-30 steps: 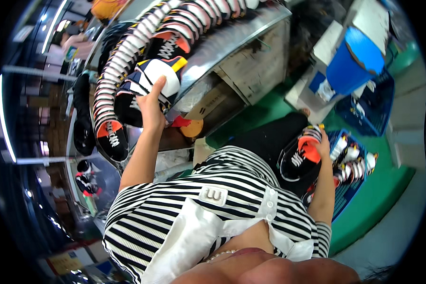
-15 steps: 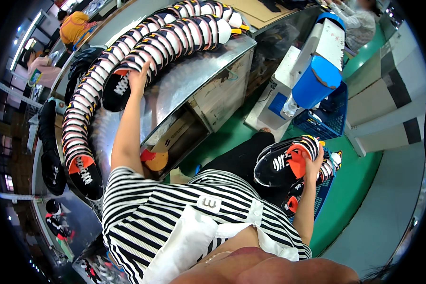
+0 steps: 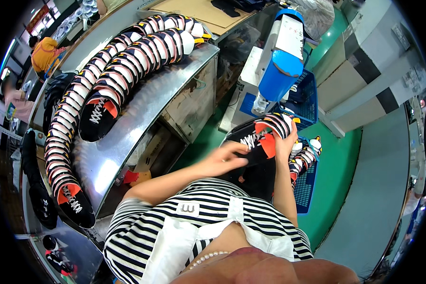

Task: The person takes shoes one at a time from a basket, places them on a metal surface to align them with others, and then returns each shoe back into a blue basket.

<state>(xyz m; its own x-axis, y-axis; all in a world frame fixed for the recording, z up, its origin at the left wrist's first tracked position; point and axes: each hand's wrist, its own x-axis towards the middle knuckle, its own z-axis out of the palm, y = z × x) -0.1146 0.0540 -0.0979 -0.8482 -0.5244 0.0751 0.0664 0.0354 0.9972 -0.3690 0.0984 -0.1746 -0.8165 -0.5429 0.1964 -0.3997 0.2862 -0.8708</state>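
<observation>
In front of my body, my right hand (image 3: 285,140) grips a few nested shoe uppers (image 3: 254,152) at their heel end. They are black, with white laces, orange-red linings and white-and-dark heels. My left hand (image 3: 226,158), slightly blurred, is at the toe side of these uppers with its fingers apart; whether the fingertips touch the upper I cannot tell. To the left, two long curved rows of nested shoe uppers lie on a shiny metal table (image 3: 142,113). The inner row (image 3: 142,61) ends in a black toe, and the outer row (image 3: 61,137) reaches farther toward me.
A blue-and-white machine (image 3: 281,71) stands ahead on the right. Behind it is a blue basket (image 3: 308,102); another blue basket (image 3: 307,194), with more uppers (image 3: 307,156), stands by my right arm. Black pieces (image 3: 38,189) lie left of the table. A person in orange (image 3: 45,54) sits far left.
My left hand has let go of the inner row's front upper on the table and come across to the uppers in my right hand. These have been raised slightly.
</observation>
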